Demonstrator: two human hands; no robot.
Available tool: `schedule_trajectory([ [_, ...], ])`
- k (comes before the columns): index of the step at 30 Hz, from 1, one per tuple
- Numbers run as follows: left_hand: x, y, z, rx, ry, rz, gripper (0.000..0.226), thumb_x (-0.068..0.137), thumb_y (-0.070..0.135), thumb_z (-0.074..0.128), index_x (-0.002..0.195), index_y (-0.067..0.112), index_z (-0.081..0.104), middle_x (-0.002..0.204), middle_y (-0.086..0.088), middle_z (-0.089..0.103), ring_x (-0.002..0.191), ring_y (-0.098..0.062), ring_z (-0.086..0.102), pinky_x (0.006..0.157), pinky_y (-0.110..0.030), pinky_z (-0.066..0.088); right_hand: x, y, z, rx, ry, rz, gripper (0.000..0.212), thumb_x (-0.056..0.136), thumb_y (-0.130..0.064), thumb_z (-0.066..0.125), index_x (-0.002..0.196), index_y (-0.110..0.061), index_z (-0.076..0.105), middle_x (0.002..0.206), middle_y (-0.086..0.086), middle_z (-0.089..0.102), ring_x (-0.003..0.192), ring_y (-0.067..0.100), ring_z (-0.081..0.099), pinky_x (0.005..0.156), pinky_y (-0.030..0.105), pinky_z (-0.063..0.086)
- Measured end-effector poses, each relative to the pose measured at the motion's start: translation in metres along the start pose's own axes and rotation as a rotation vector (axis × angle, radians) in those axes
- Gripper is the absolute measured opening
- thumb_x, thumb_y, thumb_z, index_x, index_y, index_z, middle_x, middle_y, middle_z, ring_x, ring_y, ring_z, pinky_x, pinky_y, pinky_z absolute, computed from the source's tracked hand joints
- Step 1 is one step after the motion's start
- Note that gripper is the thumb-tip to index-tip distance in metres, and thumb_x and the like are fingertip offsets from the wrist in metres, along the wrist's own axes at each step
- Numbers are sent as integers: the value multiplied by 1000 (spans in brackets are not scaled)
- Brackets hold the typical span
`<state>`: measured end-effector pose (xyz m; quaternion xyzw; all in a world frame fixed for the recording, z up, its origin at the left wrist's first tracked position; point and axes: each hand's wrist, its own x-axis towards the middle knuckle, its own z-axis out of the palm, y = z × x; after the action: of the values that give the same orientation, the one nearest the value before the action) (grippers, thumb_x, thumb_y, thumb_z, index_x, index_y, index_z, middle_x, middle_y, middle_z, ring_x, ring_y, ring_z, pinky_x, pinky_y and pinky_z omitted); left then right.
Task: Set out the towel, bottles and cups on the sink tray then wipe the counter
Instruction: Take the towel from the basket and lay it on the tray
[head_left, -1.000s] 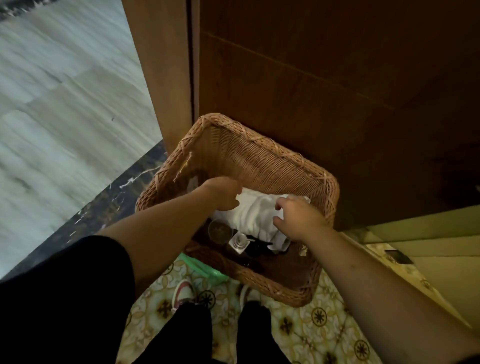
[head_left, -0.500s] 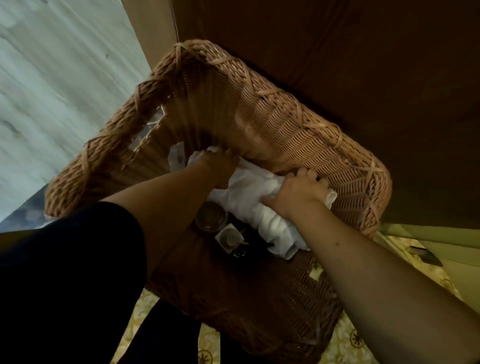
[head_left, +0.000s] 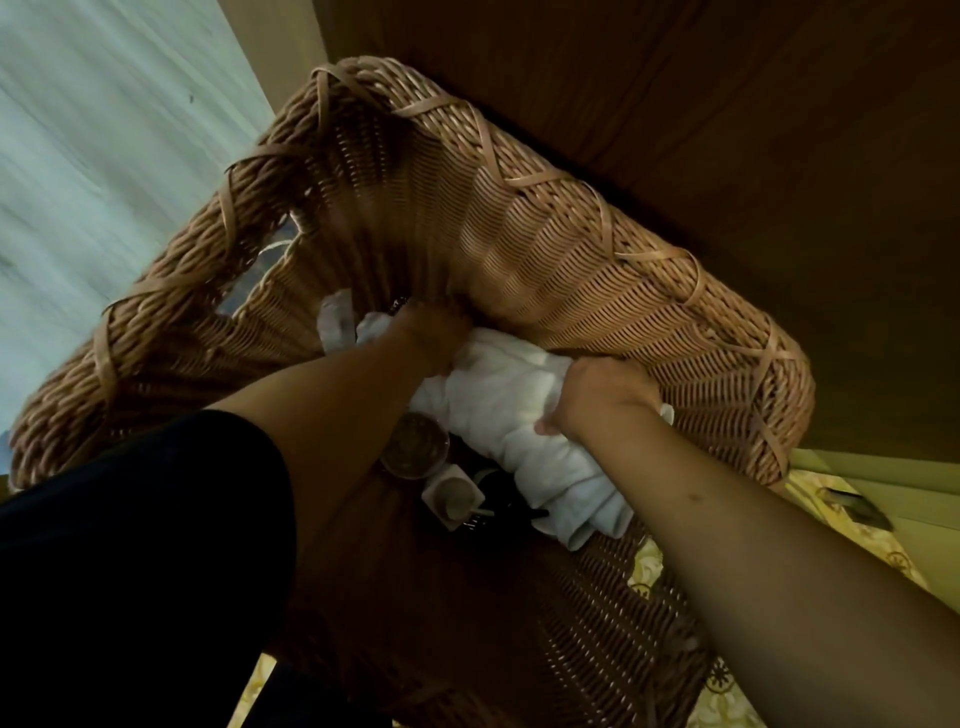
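A white towel (head_left: 498, 400) lies bunched inside a deep wicker basket (head_left: 545, 244). My left hand (head_left: 434, 332) grips its far left end, and my right hand (head_left: 597, 395) is closed on its right side. Below the towel at the basket's bottom sit a round cup (head_left: 413, 446) and a white square-shouldered bottle (head_left: 454, 498), with a dark item beside them that I cannot make out. More white cloth (head_left: 335, 322) shows behind my left wrist.
The basket stands against a dark wooden cabinet door (head_left: 675, 104). A pale marble floor (head_left: 93, 156) lies to the left. A patterned yellow mat (head_left: 727, 696) shows under the basket's near right corner.
The view has dropped closer into the basket. Both hands went from resting on the towel to closing around it, the right hand sliding toward the basket's right wall.
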<state>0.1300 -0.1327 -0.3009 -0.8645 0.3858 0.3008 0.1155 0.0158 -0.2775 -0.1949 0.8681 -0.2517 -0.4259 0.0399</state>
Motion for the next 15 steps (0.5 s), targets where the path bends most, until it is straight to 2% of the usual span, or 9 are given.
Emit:
schedule_trajectory([
  [5,3,-6,-4,-41,30,-22,43,96,29,52,138,17,53,141,-10,54,131,-34,48,107,-52,39,-16,3,-15,-21,72,-48,71,80,-54,76,136,-16,52,137,8,56,127,29,51,102,43,39],
  [10,-16,-20,-15,-153,127,-42,38,96,30,53,130,13,57,133,-13,59,124,-33,53,100,-46,44,-41,6,-28,38,191,-141,44,96,-29,64,135,-12,53,136,14,55,126,31,51,95,37,48],
  [12,-28,-25,-24,-237,152,-65,38,99,30,49,130,10,56,132,-15,60,121,-34,56,100,-46,45,-52,10,-38,13,240,-183,38,98,-25,62,133,-13,55,133,14,57,125,31,52,94,35,47],
  [15,-50,-30,-35,-191,203,-35,41,101,27,45,137,8,49,137,-19,52,119,-38,55,98,-49,46,-72,19,-54,16,276,-214,38,98,-21,61,135,-18,54,132,13,57,126,32,50,94,36,47],
])
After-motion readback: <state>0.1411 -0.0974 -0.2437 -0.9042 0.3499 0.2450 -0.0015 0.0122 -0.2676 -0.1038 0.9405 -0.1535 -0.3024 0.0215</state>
